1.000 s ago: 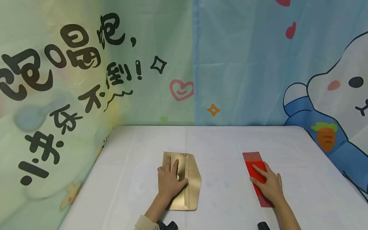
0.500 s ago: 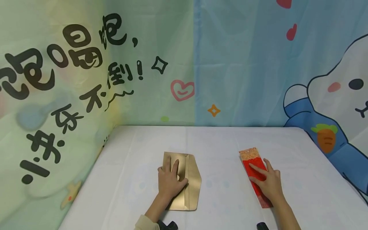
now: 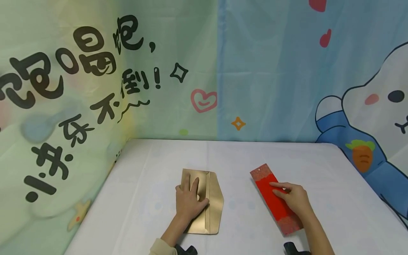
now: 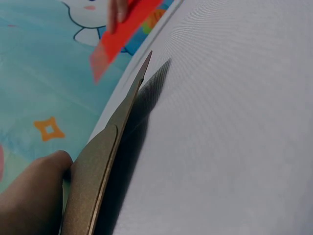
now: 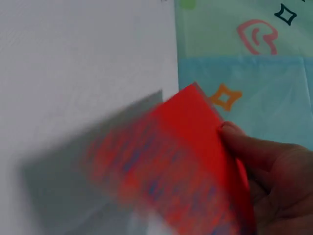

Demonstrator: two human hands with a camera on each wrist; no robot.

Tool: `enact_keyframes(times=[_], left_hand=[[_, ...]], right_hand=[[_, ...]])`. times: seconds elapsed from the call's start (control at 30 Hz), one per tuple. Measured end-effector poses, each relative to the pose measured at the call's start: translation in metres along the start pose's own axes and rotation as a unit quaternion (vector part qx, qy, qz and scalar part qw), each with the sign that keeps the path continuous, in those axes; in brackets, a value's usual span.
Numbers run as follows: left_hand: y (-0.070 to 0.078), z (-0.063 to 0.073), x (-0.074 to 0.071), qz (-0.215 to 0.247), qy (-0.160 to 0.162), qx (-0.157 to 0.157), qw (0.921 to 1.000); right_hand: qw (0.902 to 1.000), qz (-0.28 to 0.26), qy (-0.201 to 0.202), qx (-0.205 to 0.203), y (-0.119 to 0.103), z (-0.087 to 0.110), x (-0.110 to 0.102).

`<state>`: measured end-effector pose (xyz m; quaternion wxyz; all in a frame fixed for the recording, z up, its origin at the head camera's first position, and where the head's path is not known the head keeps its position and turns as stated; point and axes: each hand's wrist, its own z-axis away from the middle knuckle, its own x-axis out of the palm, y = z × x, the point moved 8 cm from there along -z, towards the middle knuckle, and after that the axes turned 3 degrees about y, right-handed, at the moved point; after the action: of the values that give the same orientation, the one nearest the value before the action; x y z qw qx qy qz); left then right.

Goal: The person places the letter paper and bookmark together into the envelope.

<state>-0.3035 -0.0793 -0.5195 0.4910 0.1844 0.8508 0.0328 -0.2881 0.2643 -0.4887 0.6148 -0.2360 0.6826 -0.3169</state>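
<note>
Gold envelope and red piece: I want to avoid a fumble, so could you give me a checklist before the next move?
1. Red piece gripped by right hand: ok, pinched.
2. Gold envelope steadied by left hand: ok, fingers spread on it.
3. Flap turned outward: ok, it extends toward the red piece.
4. Red piece lined up with gold envelope: not ok, it slants.
5. Anything inside gold envelope: cannot tell.

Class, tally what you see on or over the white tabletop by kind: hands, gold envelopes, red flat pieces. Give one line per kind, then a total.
Hands: 2 (left hand, right hand)
Gold envelopes: 1 (gold envelope under the left hand)
Red flat pieces: 1 (red flat piece held in the right hand)
Total: 4
</note>
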Motion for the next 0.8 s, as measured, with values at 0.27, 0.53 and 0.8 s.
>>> enact_keyframes(times=[0.27, 0.53, 0.8], left_hand=[[0.001, 0.002, -0.003, 0.011, 0.030, 0.009, 0.9995], [0.005, 0.000, -0.003, -0.001, 0.025, 0.023, 0.9994], [0.003, 0.000, 0.001, -0.022, -0.018, 0.011, 0.9995]], right_hand=[[0.9795, -0.182, -0.085, 0.017, -0.032, 0.005, 0.051], [0.9553, -0.261, -0.136, -0.022, -0.065, 0.018, 0.108], [0.9603, -0.217, -0.166, -0.057, -0.079, 0.021, 0.131]])
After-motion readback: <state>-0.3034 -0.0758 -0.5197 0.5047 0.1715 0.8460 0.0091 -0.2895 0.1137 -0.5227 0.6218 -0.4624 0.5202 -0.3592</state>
